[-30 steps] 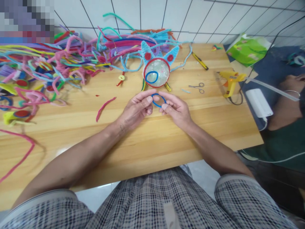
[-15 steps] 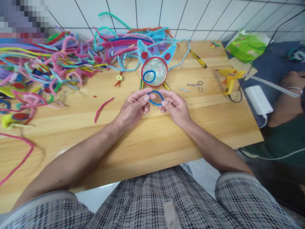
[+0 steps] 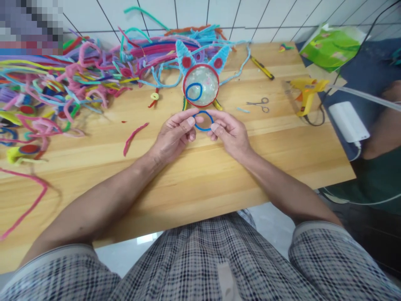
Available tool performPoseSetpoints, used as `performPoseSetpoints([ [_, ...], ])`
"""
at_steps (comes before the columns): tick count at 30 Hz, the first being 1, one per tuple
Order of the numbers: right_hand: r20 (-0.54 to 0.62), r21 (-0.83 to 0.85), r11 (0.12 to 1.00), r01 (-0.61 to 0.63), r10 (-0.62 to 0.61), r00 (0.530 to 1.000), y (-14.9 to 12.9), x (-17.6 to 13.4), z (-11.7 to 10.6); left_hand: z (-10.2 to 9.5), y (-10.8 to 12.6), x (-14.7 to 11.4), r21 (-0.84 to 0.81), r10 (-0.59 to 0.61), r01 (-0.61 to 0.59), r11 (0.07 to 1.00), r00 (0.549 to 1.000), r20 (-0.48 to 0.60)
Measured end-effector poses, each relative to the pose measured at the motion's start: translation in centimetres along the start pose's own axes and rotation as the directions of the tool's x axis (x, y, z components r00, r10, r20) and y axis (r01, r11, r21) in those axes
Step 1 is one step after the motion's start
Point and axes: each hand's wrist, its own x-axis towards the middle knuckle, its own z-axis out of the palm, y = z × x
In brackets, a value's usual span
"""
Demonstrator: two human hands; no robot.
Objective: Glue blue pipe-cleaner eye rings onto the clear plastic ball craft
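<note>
Between my fingertips is a blue pipe cleaner ring [image 3: 205, 129], held above the wooden table. My left hand [image 3: 178, 133] pinches its left side, and my right hand [image 3: 230, 133] pinches its right side. Just beyond them stands a round clear craft piece [image 3: 209, 85] with a red pipe cleaner rim and two light-blue ears [image 3: 184, 60] that carry red dots. A second blue pipe cleaner loop [image 3: 187, 93] lies against the left part of its round face. Yellow-and-dark pieces [image 3: 218, 105] stick out beneath it.
Many coloured pipe cleaners [image 3: 94, 79] are heaped at the left and back. Scissors [image 3: 261, 104], a yellow utility knife [image 3: 262, 68] and a yellow glue gun [image 3: 306, 94] lie to the right. A white power box [image 3: 349, 121] and another person's arm [image 3: 384, 129] are beyond the table's right edge.
The whole view has shifted slightly, with the table things sitting higher in the picture. Both hands keep their pinch on the blue ring, which looks a little rounder now.
</note>
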Motion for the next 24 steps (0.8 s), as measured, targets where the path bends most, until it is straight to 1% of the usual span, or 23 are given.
performPoseSetpoints([
  [6,0.004,0.002,1.0,-0.008,0.008,1.0,0.37,0.18,0.09,-0.06,-0.01,0.21,0.031,0.0,0.002,1.0,0.999,-0.039],
  [12,-0.002,0.043,0.999,-0.002,0.003,1.0,0.66,0.43,0.01,0.03,-0.15,0.36,0.019,0.029,-0.029,0.999,1.0,-0.008],
  [15,-0.004,0.052,0.999,-0.01,0.01,1.0,0.69,0.54,0.05,0.01,-0.11,0.36,0.036,0.036,-0.036,0.999,0.999,0.009],
  [19,0.02,0.07,0.997,-0.007,0.005,1.0,0.62,0.46,0.19,-0.08,-0.05,0.26,0.068,0.035,-0.036,0.997,0.999,0.018],
  [22,0.019,0.081,0.996,-0.037,0.035,0.999,0.44,0.26,0.26,-0.1,-0.04,0.12,0.064,0.033,-0.034,0.997,0.999,0.024],
  [24,0.011,0.087,0.994,-0.059,0.058,0.998,0.31,0.14,0.28,-0.05,-0.06,0.01,0.074,0.023,-0.023,0.997,1.0,0.003],
])
